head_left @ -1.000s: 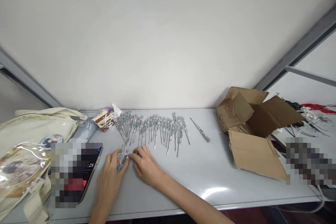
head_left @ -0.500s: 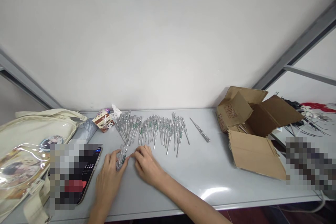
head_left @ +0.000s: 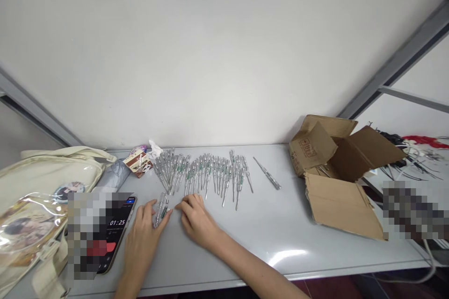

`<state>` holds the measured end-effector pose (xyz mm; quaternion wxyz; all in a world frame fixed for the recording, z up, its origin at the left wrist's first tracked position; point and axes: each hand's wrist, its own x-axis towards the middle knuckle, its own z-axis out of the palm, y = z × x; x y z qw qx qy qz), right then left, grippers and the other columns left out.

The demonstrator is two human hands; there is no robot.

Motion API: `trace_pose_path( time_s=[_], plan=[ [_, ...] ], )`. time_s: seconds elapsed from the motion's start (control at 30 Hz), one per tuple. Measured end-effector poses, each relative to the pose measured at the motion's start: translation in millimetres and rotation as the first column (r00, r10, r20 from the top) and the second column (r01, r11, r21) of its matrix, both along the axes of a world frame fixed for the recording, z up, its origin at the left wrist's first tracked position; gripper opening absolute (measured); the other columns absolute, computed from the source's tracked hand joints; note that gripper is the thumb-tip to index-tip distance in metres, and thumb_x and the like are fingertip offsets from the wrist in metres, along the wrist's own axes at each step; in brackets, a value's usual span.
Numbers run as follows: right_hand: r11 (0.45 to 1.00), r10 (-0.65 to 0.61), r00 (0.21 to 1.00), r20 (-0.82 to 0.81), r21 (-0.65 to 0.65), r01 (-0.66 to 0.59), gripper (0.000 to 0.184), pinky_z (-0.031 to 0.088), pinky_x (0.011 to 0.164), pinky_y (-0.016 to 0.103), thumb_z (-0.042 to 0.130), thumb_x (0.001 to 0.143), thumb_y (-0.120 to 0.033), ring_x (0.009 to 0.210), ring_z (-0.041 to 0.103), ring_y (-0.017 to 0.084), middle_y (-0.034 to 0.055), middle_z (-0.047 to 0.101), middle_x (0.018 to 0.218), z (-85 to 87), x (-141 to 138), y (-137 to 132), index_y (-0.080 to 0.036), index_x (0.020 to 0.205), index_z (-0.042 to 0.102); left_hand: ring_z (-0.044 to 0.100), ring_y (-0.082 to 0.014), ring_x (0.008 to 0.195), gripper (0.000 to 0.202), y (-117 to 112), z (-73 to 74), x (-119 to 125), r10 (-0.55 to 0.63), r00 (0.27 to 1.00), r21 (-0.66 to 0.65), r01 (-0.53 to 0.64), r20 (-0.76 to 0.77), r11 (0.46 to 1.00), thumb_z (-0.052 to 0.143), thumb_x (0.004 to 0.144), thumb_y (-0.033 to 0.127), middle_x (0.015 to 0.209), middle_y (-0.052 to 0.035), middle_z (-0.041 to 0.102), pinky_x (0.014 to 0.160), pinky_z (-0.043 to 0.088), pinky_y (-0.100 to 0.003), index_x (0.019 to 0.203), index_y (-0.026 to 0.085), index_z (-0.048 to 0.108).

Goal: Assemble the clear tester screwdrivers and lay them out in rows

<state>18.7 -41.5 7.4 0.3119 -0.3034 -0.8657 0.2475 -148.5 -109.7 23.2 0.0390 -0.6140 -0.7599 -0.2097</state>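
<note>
Clear tubes [head_left: 160, 208] lie between the counter [head_left: 245, 252]'s front and back edges, the left hand [head_left: 143, 229]'s fingers parted around them, seemingly against rolling; whether the right hand [head_left: 197, 220]'s fingers pinch anything is unclear.

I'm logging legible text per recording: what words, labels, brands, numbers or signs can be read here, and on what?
"01:25" on the phone; its smaller screen text is unreadable.
Cardboard box: reddish printed marks, too blurred to read.
Brown-and-cream packet: print too small to read.
Screwdrivers: no text can be made out.
</note>
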Motion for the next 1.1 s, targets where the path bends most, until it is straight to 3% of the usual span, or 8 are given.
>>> trace_pose_path(
  time_s=[0.1, 0.23, 0.3, 0.47, 0.57, 0.7, 0.83, 1.1],
  plan=[
    [1.0, -0.025, 0.999, -0.038, -0.009, 0.024, 0.035, 0.044, 0.087, 0.04, 0.044, 0.087, -0.003, 0.098, 0.047, 0.023, 0.01, 0.055, 0.107, 7.3, 8.6, 2.7, -0.019, 0.115, 0.059, 0.059, -0.0205, 0.079, 0.029, -3.2, 4.1, -4.2, -0.043, 0.999, -0.025, 0.043, -0.013, 0.999, 0.043, 0.091, 0.036, 0.109, -0.009, 0.06, 0.055, 0.045, -0.027, 0.104, 0.027, 0.066],
    [0.99, -0.138, 0.983, -0.118, -0.022, 0.137, 0.032, 0.045, 0.088, 0.039, 0.041, 0.09, -0.008, 0.1, 0.05, 0.023, 0.01, 0.055, 0.107, 22.3, 41.3, 19.2, -0.02, 0.115, 0.059, 0.059, -0.0188, 0.07, 0.04, -4.8, 13.6, 8.5, 0.112, 0.983, 0.03, -0.117, 0.145, 0.993, 0.048, 0.089, 0.051, 0.102, -0.0073, 0.06, 0.055, 0.048, -0.029, 0.114, 0.023, 0.059],
    [0.971, -0.235, 0.96, -0.15, 0.004, 0.238, 0.03, 0.045, 0.089, 0.04, 0.041, 0.091, -0.01, 0.102, 0.051, 0.024, 0.0099, 0.055, 0.106, 28.4, 67.7, 33.9, -0.02, 0.113, 0.06, 0.061, -0.0181, 0.072, 0.037, -3.9, 18.2, 24.5, 0.109, 0.969, 0.015, -0.116, 0.22, 0.993, 0.048, 0.089, 0.051, 0.1, -0.0049, 0.06, 0.054, 0.048, -0.028, 0.113, 0.024, 0.058],
    [0.811, -0.579, 0.803, -0.14, 0.0, 0.585, 0.026, 0.043, 0.09, 0.041, 0.041, 0.091, -0.019, 0.09, 0.057, 0.022, 0.0084, 0.058, 0.1, 27.9, 140.7, 75.1, -0.02, 0.108, 0.061, 0.062, -0.014, 0.071, 0.028, 10.5, 25.0, 74.6, -0.159, 0.938, 0.062, 0.147, 0.307, 0.987, 0.043, 0.095, 0.04, 0.104, -0.0047, 0.057, 0.061, 0.052, -0.027, 0.114, 0.025, 0.058],
    [0.74, -0.673, 0.739, -0.015, 0.005, 0.673, 0.024, 0.041, 0.091, 0.041, 0.041, 0.09, -0.021, 0.083, 0.058, 0.02, 0.0079, 0.06, 0.097, 18.7, 166.8, 94.7, -0.018, 0.104, 0.06, 0.063, -0.0138, 0.075, 0.026, 34.3, 28.4, 103.0, -0.349, 0.875, 0.091, 0.339, 0.337, 0.937, 0.039, 0.097, 0.03, 0.106, -0.0058, 0.057, 0.066, 0.052, -0.027, 0.116, 0.024, 0.056],
    [0.724, -0.687, 0.723, 0.074, -0.019, 0.69, 0.021, 0.042, 0.086, 0.039, 0.047, 0.089, -0.028, 0.082, 0.058, 0.022, 0.0077, 0.06, 0.09, 7.9, 169.1, 115.5, -0.017, 0.102, 0.06, 0.063, -0.0139, 0.074, 0.024, 77.5, 27.6, 137.9, -0.497, 0.818, 0.092, 0.493, 0.29, 0.865, 0.035, 0.098, 0.023, 0.104, -0.0055, 0.058, 0.067, 0.051, -0.028, 0.11, 0.022, 0.056],
    [0.682, -0.717, 0.683, 0.141, -0.056, 0.729, 0.021, 0.041, 0.072, 0.033, 0.051, 0.088, -0.033, 0.074, 0.058, 0.022, 0.0066, 0.06, 0.085, 3.6, 156.7, 131.0, -0.017, 0.101, 0.058, 0.063, -0.0162, 0.078, 0.023, 107.1, 14.8, 160.4, -0.624, 0.764, 0.12, 0.612, 0.162, 0.781, 0.034, 0.097, 0.018, 0.098, -0.0055, 0.06, 0.07, 0.05, -0.029, 0.104, 0.02, 0.056],
    [0.667, -0.722, 0.685, 0.097, -0.162, 0.727, 0.022, 0.04, 0.067, 0.029, 0.058, 0.08, -0.041, 0.069, 0.056, 0.02, 0.0035, 0.059, 0.077, -0.3, 160.4, 133.3, -0.02, 0.079, 0.056, 0.059, -0.0136, 0.069, 0.018, 106.8, -1.3, 151.2, -0.59, 0.785, 0.211, 0.555, 0.189, 0.805, 0.037, 0.096, 0.015, 0.09, -0.002, 0.06, 0.064, 0.046, -0.027, 0.096, 0.021, 0.054]
  ],
)
